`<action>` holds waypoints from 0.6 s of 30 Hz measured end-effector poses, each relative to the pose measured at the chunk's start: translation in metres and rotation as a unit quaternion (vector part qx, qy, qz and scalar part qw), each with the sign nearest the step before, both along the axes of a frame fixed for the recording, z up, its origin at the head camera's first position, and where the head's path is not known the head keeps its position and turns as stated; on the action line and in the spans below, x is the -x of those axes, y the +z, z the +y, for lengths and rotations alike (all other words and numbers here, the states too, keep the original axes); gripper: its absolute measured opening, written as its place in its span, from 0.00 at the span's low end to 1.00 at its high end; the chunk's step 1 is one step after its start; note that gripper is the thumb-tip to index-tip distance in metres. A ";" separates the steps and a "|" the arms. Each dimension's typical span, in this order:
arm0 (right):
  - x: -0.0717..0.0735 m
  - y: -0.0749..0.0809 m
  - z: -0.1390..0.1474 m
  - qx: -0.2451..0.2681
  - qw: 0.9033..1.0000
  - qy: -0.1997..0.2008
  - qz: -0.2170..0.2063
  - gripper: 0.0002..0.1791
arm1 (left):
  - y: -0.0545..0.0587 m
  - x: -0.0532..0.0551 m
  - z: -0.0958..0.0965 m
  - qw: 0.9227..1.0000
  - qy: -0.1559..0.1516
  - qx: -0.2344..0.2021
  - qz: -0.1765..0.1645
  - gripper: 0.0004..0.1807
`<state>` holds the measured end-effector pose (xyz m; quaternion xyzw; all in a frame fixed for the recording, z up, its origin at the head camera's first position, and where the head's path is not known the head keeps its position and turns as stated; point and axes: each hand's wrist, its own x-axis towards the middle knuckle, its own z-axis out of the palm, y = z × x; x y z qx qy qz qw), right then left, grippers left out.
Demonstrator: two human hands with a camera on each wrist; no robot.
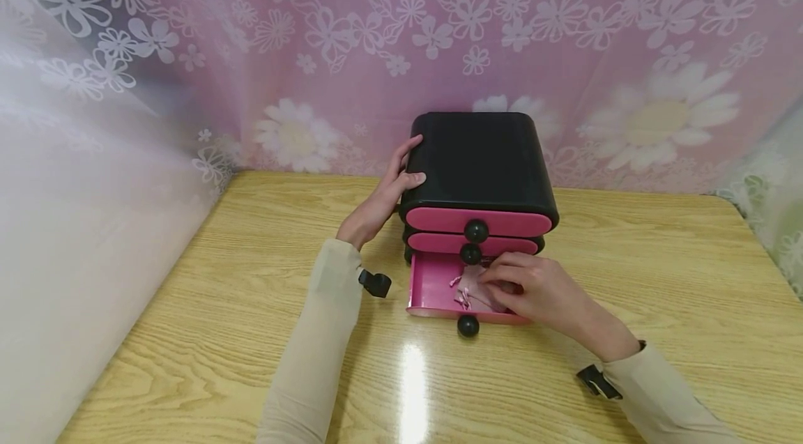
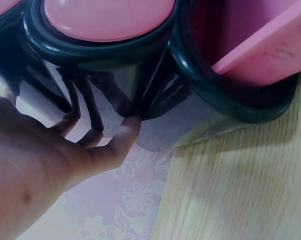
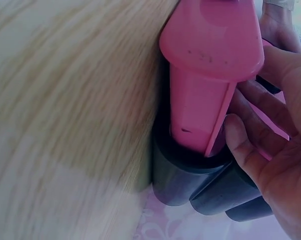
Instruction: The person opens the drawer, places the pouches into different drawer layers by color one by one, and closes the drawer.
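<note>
A small black cabinet (image 1: 479, 158) with three pink-fronted drawers stands on the table. Its bottom drawer (image 1: 433, 284) is pulled out, while the upper two are closed. Inside lies a pale pink pouch (image 1: 470, 287) with thin pink drawstrings. My right hand (image 1: 533, 287) reaches over the drawer's right side, thumb and fingers bent around part of the pouch and hiding some of it. My left hand (image 1: 385, 196) rests against the cabinet's left side, thumb near the top edge. In the left wrist view, its extended fingertips (image 2: 128, 131) touch the glossy black side wall.
Round black knobs (image 1: 468, 325) stick out from the drawer fronts. A wood-grain table (image 1: 238, 304) lies beneath the cabinet. Behind it hangs a pink flowered curtain (image 1: 376, 67). A black strap clip (image 1: 375, 284) projects from the left sleeve, another (image 1: 598, 381) from the right.
</note>
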<state>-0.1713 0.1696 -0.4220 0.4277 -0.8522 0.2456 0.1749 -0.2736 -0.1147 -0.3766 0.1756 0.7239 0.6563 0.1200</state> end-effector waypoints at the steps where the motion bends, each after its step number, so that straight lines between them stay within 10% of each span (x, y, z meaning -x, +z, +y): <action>1: 0.000 0.000 0.000 0.001 1.000 0.001 0.002 0.15 | 0.000 0.000 0.000 1.000 0.001 0.001 0.000 0.37; 18: -0.024 0.006 0.013 0.066 0.992 0.000 -0.108 0.17 | -0.001 0.000 0.000 1.000 0.004 0.000 0.000 0.37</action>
